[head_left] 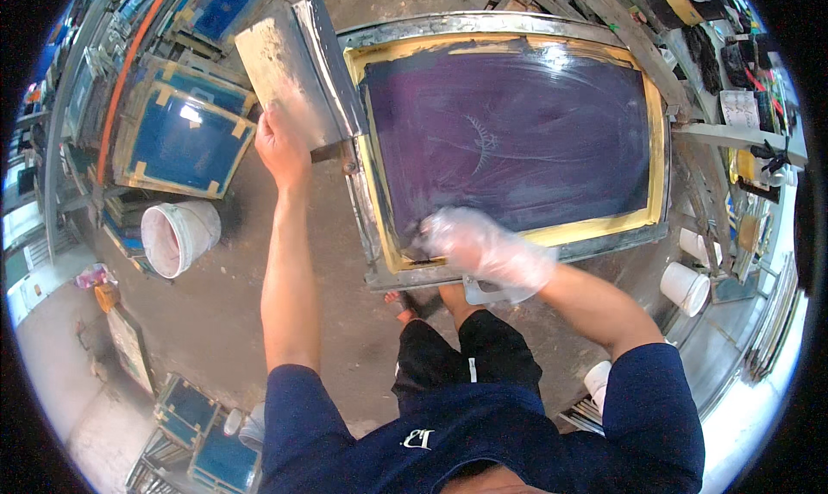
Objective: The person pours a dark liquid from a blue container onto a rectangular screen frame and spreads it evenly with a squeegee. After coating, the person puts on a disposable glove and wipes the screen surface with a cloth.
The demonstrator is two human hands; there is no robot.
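In front of me lies a screen-printing frame [514,257] with metal edges, yellow tape along its inner border and a dark purple mesh [552,149] streaked with wet smears. A pale, plant-like pattern shows near the mesh's middle. My left hand [285,147] is closed on the near edge of a wide, flat beige and grey plate [289,67], its dark long edge smeared with white, held up beside the frame's left side. My right hand [470,240], in a clear plastic glove, is closed and pressed to the mesh's near left corner. Something dark shows at its blurred fingers, too unclear to name.
Blue mesh screens [183,140] lean in a stack at the left, by a white bucket [179,237] on the floor. More blue screens [222,459] stand at the lower left. A white bucket [686,289] and a metal beam [733,136] are at the right.
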